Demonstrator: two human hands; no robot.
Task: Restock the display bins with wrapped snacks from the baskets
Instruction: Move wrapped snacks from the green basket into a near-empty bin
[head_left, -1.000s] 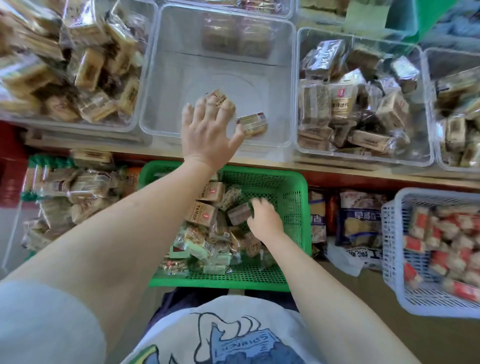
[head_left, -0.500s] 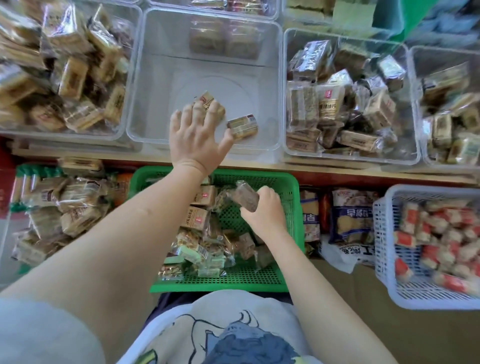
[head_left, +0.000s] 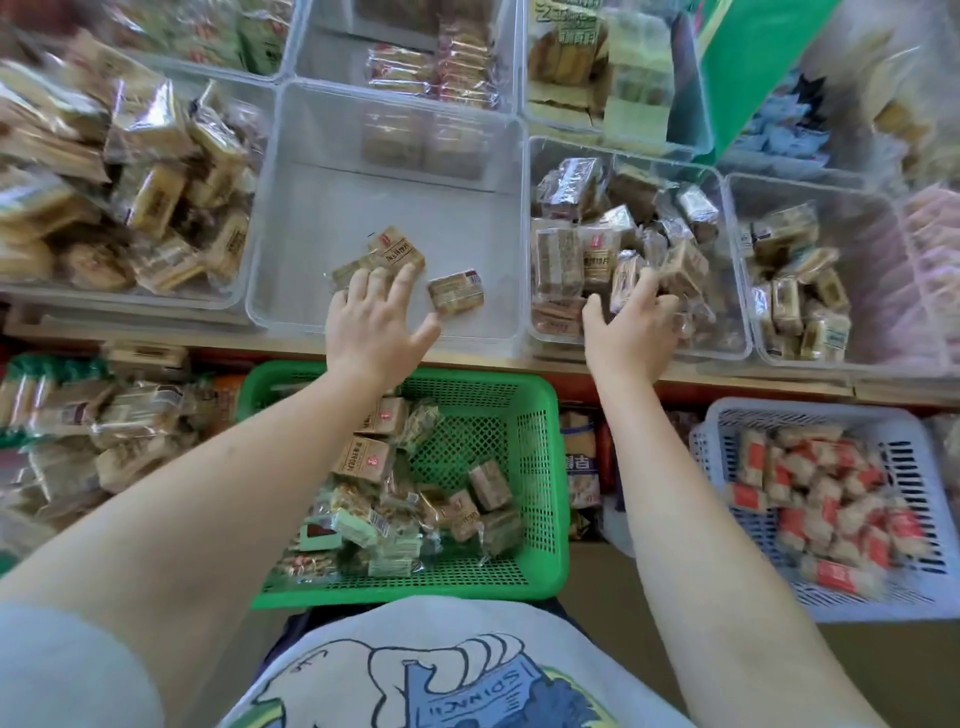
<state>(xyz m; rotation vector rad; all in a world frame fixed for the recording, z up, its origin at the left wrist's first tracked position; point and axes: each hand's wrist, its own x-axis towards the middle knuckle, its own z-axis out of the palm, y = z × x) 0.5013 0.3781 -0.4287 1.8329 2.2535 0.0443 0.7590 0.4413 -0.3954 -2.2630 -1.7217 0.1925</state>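
Here, the wrapped snacks sit in two places: a loose heap in the green basket (head_left: 524, 467) at lower centre of the frame, and a few pieces in the clear middle bin (head_left: 311, 249) just above it. In that bin lie a tan packet with red print (head_left: 397, 248), another partly under the fingers, and a separate wrapped snack (head_left: 456, 292) a little to the right, apart from the others.

The left hand (head_left: 376, 325) reaches over the basket into the middle bin, its grip wide: fingers spread and fairly straight, fingertips resting on or just above the tan packets, thumb out toward the separate snack.

The right hand (head_left: 631, 332) is in the next clear bin to the right (head_left: 732, 270), which is well filled with brown and silver wrapped pieces. Its fingers curl down among those pieces and appear to pinch a shiny wrapped piece (head_left: 626, 278); the grip there is narrow, though wrappers blur together and the exact hold is hard to make out.

At the left of the frame another clear bin (head_left: 244, 280) is piled with yellowish packets. At lower right a pale lavender basket (head_left: 727, 415) holds red-and-white wrapped snacks. Along the upper edge stands a further row of clear bins with boxed and wrapped goods. A printed grey shirt (head_left: 441, 670) fills the bottom centre.
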